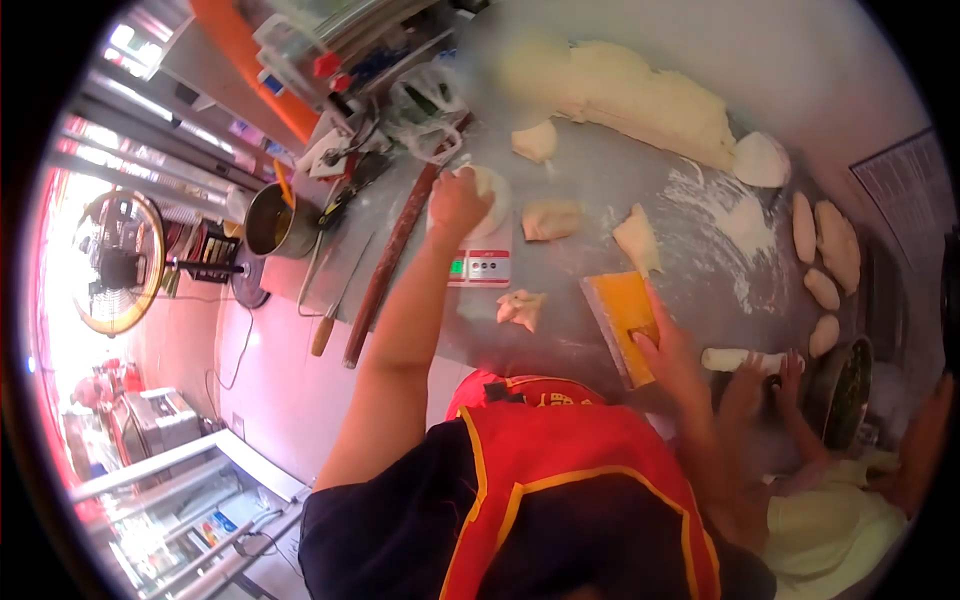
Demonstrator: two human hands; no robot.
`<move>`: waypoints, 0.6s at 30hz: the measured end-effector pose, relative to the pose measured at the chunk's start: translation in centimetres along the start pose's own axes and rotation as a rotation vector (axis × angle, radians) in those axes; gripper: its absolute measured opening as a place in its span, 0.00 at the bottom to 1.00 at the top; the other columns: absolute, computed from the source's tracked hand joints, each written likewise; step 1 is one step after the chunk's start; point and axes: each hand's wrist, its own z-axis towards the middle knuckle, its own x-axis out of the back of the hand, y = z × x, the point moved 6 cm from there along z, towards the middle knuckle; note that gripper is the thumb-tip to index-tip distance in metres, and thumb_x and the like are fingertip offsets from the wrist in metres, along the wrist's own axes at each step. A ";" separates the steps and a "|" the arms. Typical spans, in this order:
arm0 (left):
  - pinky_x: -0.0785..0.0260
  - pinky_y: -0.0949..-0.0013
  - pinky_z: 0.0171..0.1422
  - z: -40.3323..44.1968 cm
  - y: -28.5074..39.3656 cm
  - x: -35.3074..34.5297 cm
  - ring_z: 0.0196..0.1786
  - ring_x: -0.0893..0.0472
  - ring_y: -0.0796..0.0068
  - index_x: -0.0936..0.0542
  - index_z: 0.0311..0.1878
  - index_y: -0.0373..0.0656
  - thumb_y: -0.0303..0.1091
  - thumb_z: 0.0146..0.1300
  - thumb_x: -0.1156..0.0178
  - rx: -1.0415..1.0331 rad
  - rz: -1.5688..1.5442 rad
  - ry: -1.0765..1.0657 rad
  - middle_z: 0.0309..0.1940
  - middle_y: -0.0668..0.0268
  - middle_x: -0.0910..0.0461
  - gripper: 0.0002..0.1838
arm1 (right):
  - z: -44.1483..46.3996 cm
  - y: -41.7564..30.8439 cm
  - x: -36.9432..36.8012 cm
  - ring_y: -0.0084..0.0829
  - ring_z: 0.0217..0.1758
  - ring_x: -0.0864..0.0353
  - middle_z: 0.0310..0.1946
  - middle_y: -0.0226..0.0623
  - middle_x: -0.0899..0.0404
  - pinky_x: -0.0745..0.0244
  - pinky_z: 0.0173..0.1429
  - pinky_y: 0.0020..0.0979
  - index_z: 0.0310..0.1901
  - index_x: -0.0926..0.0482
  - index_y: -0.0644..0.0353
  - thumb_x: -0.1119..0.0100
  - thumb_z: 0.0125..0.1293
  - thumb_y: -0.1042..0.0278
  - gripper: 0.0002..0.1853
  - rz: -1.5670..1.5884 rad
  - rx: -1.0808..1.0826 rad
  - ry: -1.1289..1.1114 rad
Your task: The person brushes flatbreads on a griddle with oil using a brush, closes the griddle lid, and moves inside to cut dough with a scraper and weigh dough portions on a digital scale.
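So the left hand (460, 203) is curled over the scale (482, 268), can't tell if it's got anything. Right hand (675, 350) is closed on 1 side of a yellow scraper (614, 312), thumb on its face, probably to leave the opposite edge free. 4 pale, uneven dough pieces (551, 221) sit spread on the bench (590, 165), likely for easy reach.

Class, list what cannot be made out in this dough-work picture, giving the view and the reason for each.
- Scale display figures: head view, too small and blurred.
- Whatever lies beneath the left hand: head view, covered by that hand.
- Left end of the large dough: head view, lost in blur.
- Wall notice wording: head view, print too small.
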 end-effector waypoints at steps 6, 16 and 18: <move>0.27 0.62 0.53 4.3 6.2 -0.5 0.50 0.19 0.57 0.19 0.50 0.40 0.43 0.52 0.41 -0.089 -0.495 -0.234 0.47 0.50 0.19 0.24 | -2.8 2.7 1.3 0.61 0.40 0.22 0.36 0.60 0.22 0.28 0.41 0.49 0.73 0.47 0.47 0.44 0.62 0.69 0.38 0.056 -0.176 0.068; 0.41 0.51 0.69 -0.1 23.5 -11.3 0.69 0.39 0.50 0.31 0.65 0.52 0.35 0.48 0.31 -0.762 -0.207 -0.377 0.70 0.53 0.43 0.37 | -7.2 4.9 4.3 0.58 0.49 0.23 0.51 0.58 0.24 0.26 0.50 0.45 0.73 0.48 0.47 0.44 0.62 0.70 0.38 -0.052 -0.285 0.301; 0.39 0.53 0.68 -3.9 24.5 -11.6 0.66 0.36 0.49 0.29 0.63 0.52 0.34 0.46 0.29 -0.863 -0.218 -0.453 0.69 0.51 0.41 0.37 | -7.8 5.4 4.2 0.59 0.49 0.22 0.51 0.58 0.24 0.26 0.50 0.46 0.73 0.48 0.46 0.44 0.62 0.70 0.38 -0.053 -0.310 0.317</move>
